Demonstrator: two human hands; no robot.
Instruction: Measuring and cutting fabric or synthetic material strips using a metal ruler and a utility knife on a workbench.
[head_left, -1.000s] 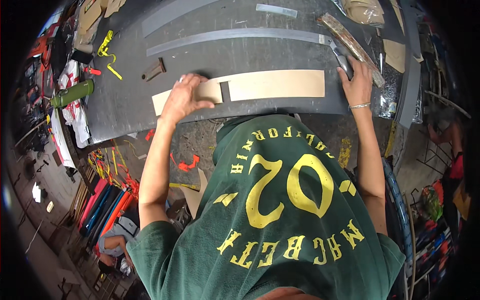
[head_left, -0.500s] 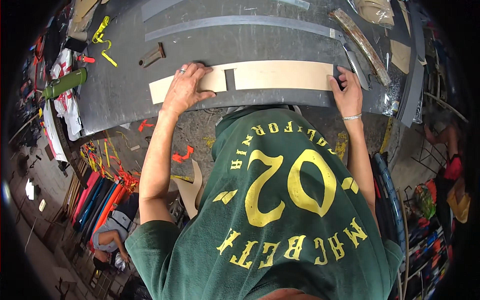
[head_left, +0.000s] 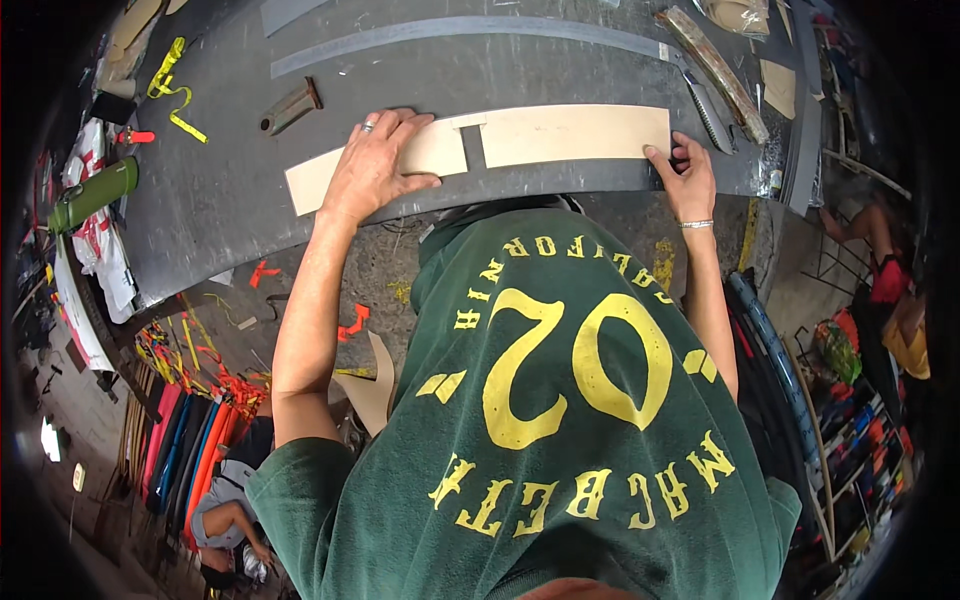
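A long, pale beige strip (head_left: 575, 133), possibly card, lies along the near edge of the dark worktable (head_left: 230, 215). A narrow slot cuts into it from the near side, left of its middle. My left hand (head_left: 372, 168), a ring on one finger, rests on the left part of the strip with fingers stretched and thumb apart. At the strip's right end is my right hand (head_left: 688, 178), its thumb touching the near corner. Its fingers are bent and apart from the thumb, beside the strip's end. Behind that hand lies a knife with a ridged handle (head_left: 708, 112).
Beyond the strip are a rusty metal piece (head_left: 290, 107), a long grey strip (head_left: 480, 30), a worn bar (head_left: 715, 75) and a yellow tape (head_left: 177, 95). A green bottle (head_left: 93, 195) lies at the left edge. Fabric rolls (head_left: 185, 450) and another person (head_left: 225, 510) are at lower left.
The view has shifted a little. Against the table, the beige strip has slid slightly to the right, with both hands still at it.
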